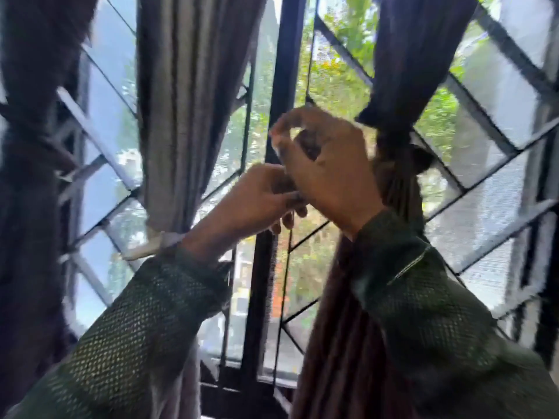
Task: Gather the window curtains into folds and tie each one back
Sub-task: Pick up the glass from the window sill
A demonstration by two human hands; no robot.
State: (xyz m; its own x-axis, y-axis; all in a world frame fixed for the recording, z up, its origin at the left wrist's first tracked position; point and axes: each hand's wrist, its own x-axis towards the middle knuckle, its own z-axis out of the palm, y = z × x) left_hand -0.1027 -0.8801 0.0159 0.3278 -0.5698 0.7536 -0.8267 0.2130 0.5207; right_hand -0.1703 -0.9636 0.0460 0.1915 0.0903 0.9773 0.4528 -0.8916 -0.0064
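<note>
Three curtains hang at the window. The right dark curtain [396,71] is gathered into folds and bound by a dark tie [396,143]. A white tie [160,241] binds the middle grey curtain [187,101]. The left dark curtain [27,192] is pinched in at mid height. My right hand [326,167] hovers just left of the right curtain's tie, with forefinger and thumb curled into a ring and nothing visible between them. My left hand [260,198] sits under it with curled fingers. The overlap and the blur hide whether it holds anything.
Behind the curtains is a window with a dark diagonal grille [484,116] and a dark central frame post [284,71]. Trees show outside. The sill [242,388] runs along the bottom. Both my arms wear green mesh sleeves [136,328].
</note>
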